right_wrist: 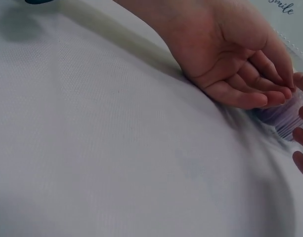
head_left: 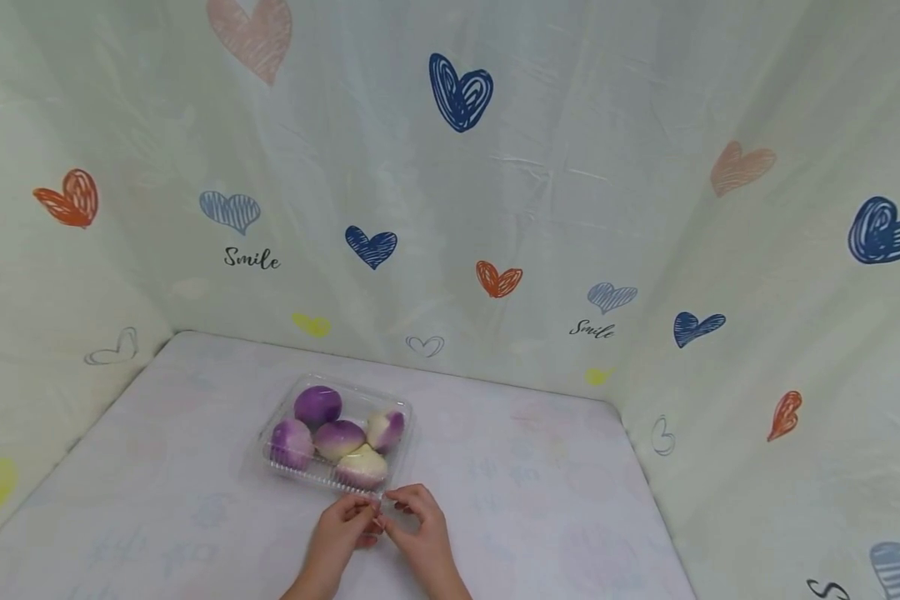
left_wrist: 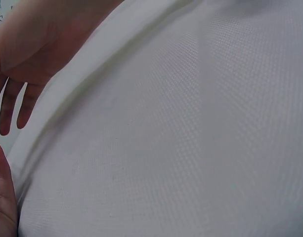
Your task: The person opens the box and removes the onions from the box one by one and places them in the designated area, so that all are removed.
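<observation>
A clear plastic clamshell box point(head_left: 342, 385) lies on the table with its lid over several rounded purple-and-cream vegetables point(head_left: 339, 439) that look like turnips. Both hands meet at its near right corner. The left hand point(head_left: 337, 533) pinches the front lip there, thumb against forefinger; the right wrist view shows the same left hand point(right_wrist: 230, 59) with its other fingers loosely bent. From the right side, the right hand point(head_left: 423, 533) grips at that corner with thumb and forefinger. Its remaining fingers hang fairly straight in the left wrist view, where the right hand point(left_wrist: 32, 44) is at upper left.
A pale cloth covers the table point(head_left: 540, 500), which extends to both sides of the box. Behind and at the sides hang light curtains point(head_left: 555, 208) printed with hearts and the word Smile, meeting the table's far and side edges.
</observation>
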A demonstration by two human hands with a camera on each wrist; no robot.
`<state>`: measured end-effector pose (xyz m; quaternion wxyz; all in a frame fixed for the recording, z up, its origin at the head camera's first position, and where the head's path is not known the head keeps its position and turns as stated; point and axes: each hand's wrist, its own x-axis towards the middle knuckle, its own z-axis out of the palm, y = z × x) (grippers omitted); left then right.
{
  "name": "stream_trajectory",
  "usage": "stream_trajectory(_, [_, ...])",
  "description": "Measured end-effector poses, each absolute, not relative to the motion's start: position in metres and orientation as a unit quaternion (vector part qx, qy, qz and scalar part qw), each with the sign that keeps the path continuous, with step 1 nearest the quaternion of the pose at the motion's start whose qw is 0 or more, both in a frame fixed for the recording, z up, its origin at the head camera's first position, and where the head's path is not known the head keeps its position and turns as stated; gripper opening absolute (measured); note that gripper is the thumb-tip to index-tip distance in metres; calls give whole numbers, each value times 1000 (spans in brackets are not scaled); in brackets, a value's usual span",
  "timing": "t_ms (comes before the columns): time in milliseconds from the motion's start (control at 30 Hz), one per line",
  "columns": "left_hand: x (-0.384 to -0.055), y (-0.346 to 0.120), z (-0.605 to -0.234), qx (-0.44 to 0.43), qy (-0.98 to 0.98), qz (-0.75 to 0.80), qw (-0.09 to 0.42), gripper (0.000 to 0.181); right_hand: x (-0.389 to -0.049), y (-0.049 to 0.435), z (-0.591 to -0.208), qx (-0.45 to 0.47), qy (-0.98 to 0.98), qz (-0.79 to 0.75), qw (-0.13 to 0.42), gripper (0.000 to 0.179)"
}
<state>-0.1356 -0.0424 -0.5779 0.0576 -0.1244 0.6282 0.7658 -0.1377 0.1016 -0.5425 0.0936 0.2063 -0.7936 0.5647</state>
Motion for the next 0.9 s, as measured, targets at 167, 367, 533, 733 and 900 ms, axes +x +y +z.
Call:
stream_trajectory(167, [-134, -41, -578, -117, 629, 766, 52, 21, -150, 105, -561, 240, -797, 530, 159, 27])
stream_trajectory(367, [-134, -40, -579, -116, 630, 766, 49, 18, -165, 112, -578, 272, -812, 475, 202, 26])
stream_trajectory(533, [-135, -41, -580, -116, 627, 768, 54, 16, -171, 116, -577, 298, -807, 472, 194, 22])
stream_trajectory(733, [-136, -44, -579, -121, 622, 771, 60, 13, -174, 116, -571, 329, -800, 465, 189, 19])
stream_trajectory(900, [-135, -44, -579, -123, 623, 770, 59, 11, -176, 115, -568, 347, -796, 462, 178, 17])
